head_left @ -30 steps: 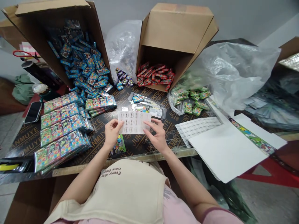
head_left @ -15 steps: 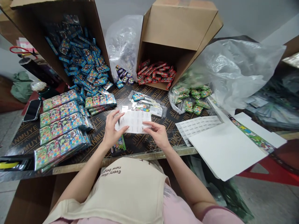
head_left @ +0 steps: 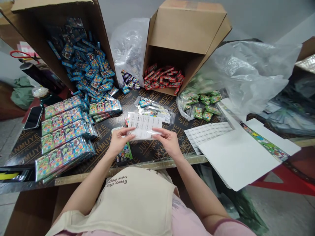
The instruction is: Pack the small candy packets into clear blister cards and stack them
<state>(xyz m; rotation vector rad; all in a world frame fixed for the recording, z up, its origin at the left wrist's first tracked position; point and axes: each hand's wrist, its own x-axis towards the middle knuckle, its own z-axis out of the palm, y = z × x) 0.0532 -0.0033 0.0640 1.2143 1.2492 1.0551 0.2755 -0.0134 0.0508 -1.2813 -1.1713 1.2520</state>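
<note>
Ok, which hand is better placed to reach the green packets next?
Probably the right hand: it grips the right side of the printed sheet, the side nearer the green packets. The left hand grips the opposite side, farther away. The right would need to release the sheet first.

A dark phone [head_left: 33,117] lies near a crumpled green bag [head_left: 22,95] and a black cylinder [head_left: 34,73].

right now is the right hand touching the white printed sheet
Touching. The head view shows the right hand pinching the white printed sheet near its lower right corner, with thumb and fingers against it.
</note>
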